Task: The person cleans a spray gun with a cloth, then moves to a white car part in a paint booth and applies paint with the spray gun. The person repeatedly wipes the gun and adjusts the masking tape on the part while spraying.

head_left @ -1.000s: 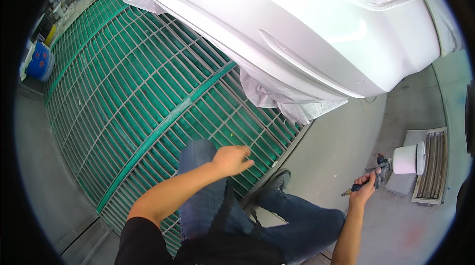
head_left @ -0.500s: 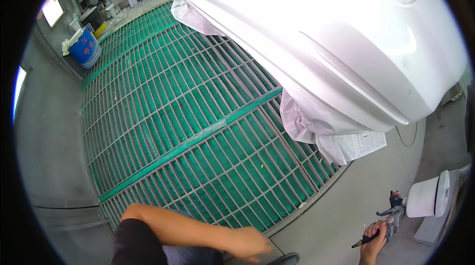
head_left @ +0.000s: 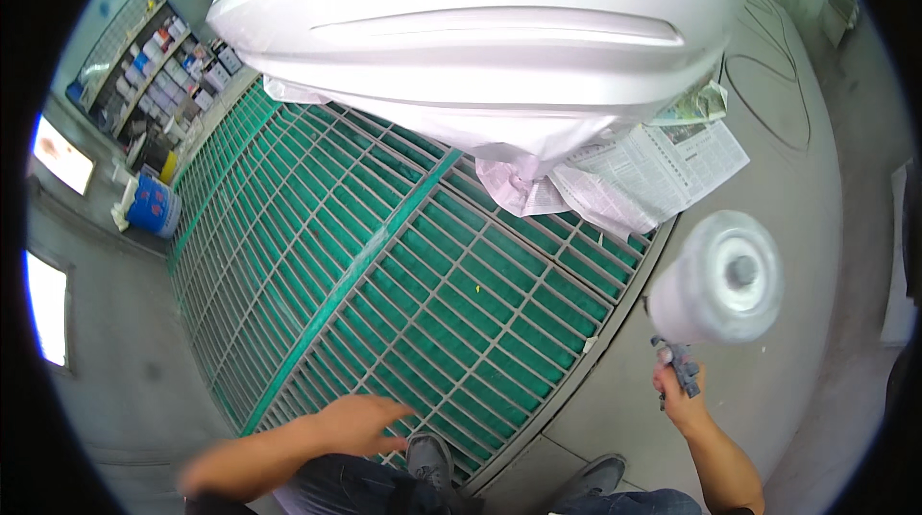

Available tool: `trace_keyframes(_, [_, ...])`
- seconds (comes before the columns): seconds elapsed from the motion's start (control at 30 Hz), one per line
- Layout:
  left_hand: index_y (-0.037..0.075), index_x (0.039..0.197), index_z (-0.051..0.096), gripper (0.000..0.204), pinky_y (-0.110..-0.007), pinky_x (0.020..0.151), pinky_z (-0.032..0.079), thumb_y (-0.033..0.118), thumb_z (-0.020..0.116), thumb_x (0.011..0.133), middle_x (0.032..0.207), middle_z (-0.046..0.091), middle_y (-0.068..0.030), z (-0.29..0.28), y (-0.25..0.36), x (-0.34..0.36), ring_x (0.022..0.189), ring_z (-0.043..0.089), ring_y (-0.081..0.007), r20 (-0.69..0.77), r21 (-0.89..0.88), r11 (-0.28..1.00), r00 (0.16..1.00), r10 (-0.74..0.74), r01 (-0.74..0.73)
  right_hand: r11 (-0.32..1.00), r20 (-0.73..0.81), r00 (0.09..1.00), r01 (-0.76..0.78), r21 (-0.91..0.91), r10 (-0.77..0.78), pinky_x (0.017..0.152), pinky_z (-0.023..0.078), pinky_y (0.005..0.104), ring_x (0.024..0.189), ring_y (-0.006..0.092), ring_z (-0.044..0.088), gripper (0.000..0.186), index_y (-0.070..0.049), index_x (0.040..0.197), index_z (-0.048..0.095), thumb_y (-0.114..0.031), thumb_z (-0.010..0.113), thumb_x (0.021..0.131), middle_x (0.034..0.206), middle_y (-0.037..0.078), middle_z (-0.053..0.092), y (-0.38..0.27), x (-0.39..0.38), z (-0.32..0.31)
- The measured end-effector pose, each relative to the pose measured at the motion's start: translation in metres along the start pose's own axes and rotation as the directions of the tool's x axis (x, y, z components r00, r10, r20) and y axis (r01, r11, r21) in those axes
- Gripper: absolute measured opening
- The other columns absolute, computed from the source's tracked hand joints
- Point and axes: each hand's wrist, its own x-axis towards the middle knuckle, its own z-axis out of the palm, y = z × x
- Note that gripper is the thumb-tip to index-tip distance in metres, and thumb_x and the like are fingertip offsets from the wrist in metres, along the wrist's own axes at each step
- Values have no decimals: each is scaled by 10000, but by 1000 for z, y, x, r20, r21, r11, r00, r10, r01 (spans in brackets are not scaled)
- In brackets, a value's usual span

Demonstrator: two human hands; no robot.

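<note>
A spray gun [head_left: 686, 367] is gripped in my right hand [head_left: 684, 405], low at the right. Its large whitish cup [head_left: 672, 299] stands above my fist, the round lid turned toward me. My left hand [head_left: 355, 424] hangs over the floor grating with nothing in it, thumb apart from the fingers. Beyond both hands a big white car bumper [head_left: 461, 63] spans the upper view, a long recessed strip along its face. Crumpled newspaper [head_left: 634, 174] hangs beneath its lower edge, next to the gun's cup. Neither hand touches the bumper.
Metal floor grating [head_left: 357, 263] over green matting covers the left and middle. A grey solid floor [head_left: 768, 409] lies at the right, with a thin hose [head_left: 805, 111] looped across it. Shelves of cans [head_left: 154, 73] and a blue bucket [head_left: 152, 206] stand at the far left.
The view has swung right, so the bumper now lies straight ahead. My right hand and the spray gun are further left in view, the cup tipped toward me. My left arm has moved left.
</note>
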Motion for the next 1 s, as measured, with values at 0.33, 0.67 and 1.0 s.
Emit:
trace_keyframes(0.33, [13, 1253, 569, 448, -302, 630, 520, 328, 637, 942, 904, 707, -57, 7, -87, 24, 761, 663, -144, 90, -551, 692, 857, -507, 467, 985, 100, 986, 120, 126, -133, 581, 465, 281, 618, 124, 571, 80, -13, 869, 674, -91, 690, 858, 698, 63, 636, 51, -18, 25])
trace_keyframes(0.67, [31, 1104, 655, 423, -292, 606, 535, 392, 689, 887, 845, 702, -55, 8, -93, 58, 670, 636, -121, 118, -427, 623, 723, -680, 656, 970, 138, 962, 226, 94, -238, 553, 503, 359, 607, 310, 640, 120, -42, 840, 690, -161, 705, 832, 710, 144, 662, 92, -12, 29])
trace_keyframes(1.0, [63, 1146, 667, 468, -306, 624, 555, 448, 678, 881, 839, 709, -54, 14, -101, 91, 715, 666, -147, 150, -378, 630, 717, -681, 678, 952, 256, 933, 192, 238, -252, 600, 532, 370, 689, 316, 683, 177, -110, 959, 747, -136, 713, 788, 802, 138, 705, 97, -6, 12])
